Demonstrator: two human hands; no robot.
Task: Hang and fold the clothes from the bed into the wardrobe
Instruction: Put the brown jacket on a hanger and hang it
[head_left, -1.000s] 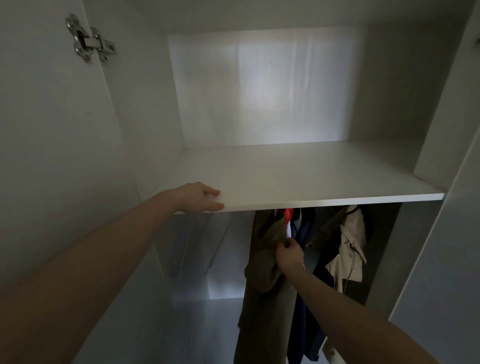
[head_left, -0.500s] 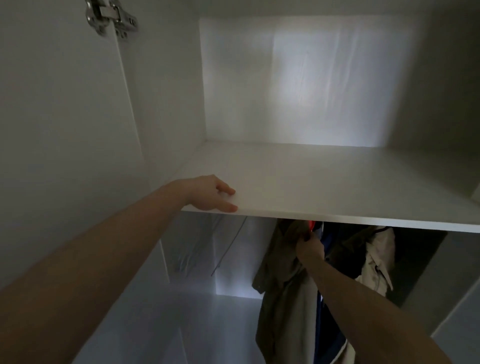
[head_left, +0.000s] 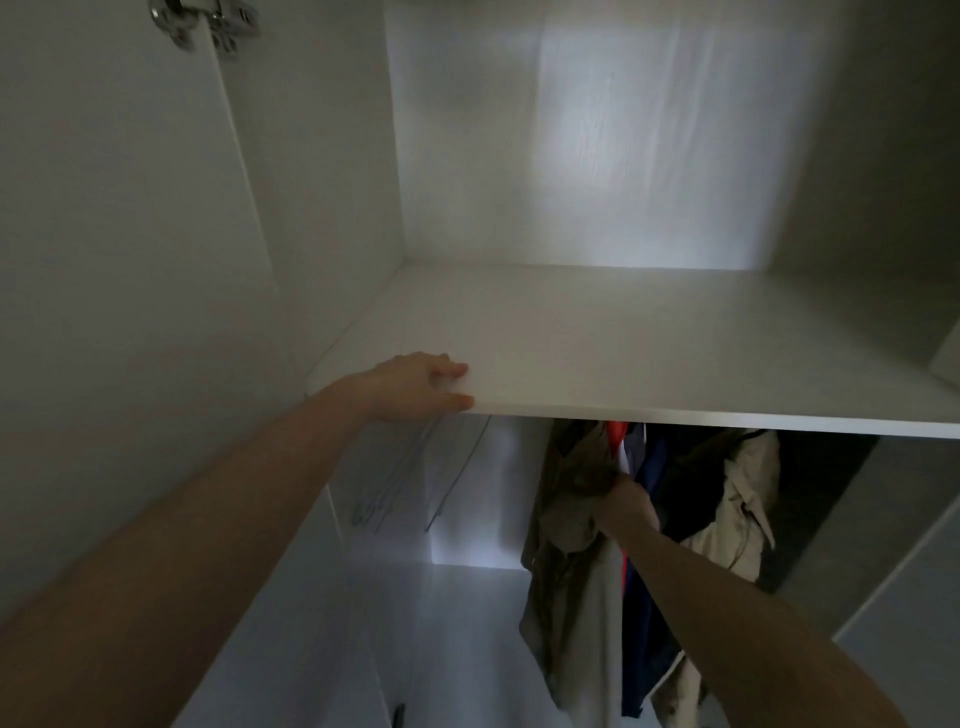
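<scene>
I look into a white wardrobe. My left hand (head_left: 423, 387) grips the front edge of the white shelf (head_left: 675, 353), fingers on top and thumb on the rim. Below the shelf several garments hang close together: an olive-brown garment (head_left: 563, 499), a dark blue one (head_left: 649, 467) and a beige jacket (head_left: 743, 499). A red hanger top (head_left: 616, 434) shows just under the shelf. My right hand (head_left: 626, 504) reaches up among them and grips the olive-brown garment near its top. The rail is hidden behind the shelf.
Bare wire hangers (head_left: 395, 483) hang at the left under the shelf. The wardrobe's left side wall (head_left: 130, 260) carries a metal door hinge (head_left: 208, 21) at the top. A grey door panel (head_left: 914, 561) stands at the right.
The view has shifted closer and leftward. My right hand has dropped a little, still on the olive-brown garment. My left hand stays on the shelf edge.
</scene>
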